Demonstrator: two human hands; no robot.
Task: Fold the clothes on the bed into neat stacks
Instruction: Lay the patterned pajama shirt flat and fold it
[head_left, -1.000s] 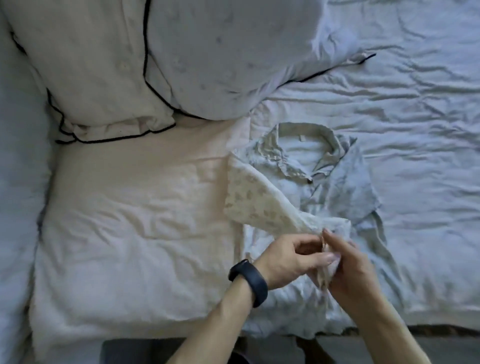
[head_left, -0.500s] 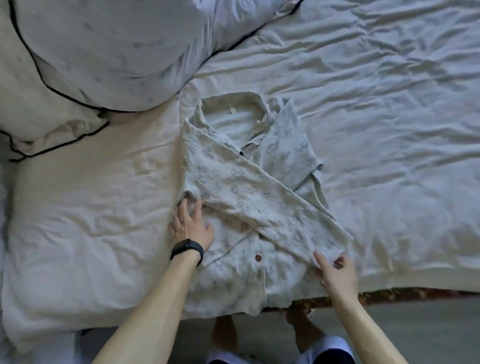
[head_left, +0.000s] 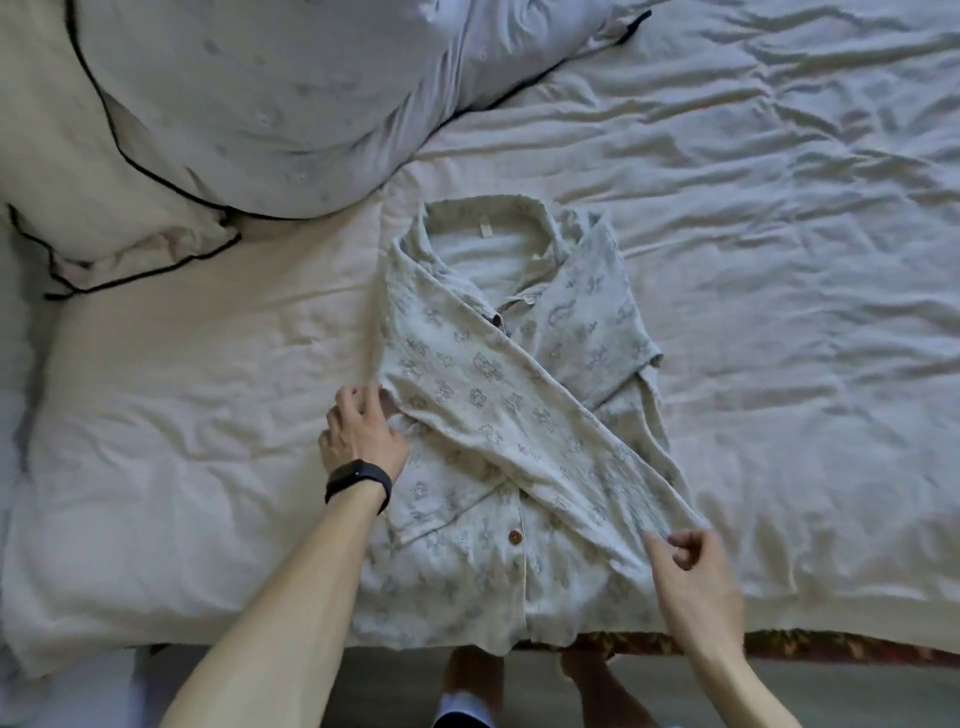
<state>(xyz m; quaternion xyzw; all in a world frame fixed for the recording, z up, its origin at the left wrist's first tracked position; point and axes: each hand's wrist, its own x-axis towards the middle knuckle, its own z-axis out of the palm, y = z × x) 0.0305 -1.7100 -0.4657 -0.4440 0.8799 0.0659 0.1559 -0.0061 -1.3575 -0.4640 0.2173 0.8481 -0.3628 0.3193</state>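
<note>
Sleeve (head_left: 519, 431) lies diagonally across the shirt (head_left: 467, 571) on the bed (head_left: 779, 260), far-left shoulder to near-right cuff; left hand (head_left: 358, 436) presses the shoulder end, fingers loose; right hand (head_left: 691, 571) curls at the cuff, its hold on the fabric unclear.

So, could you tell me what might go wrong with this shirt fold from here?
The sleeve lies slantwise across the shirt, and the right hand pinches its cuff at the shirt's far edge; left so, the bundle would likely come out lopsided. The shirt's hem hangs over the bed edge, so a tug toward the person might drag it off.
</note>
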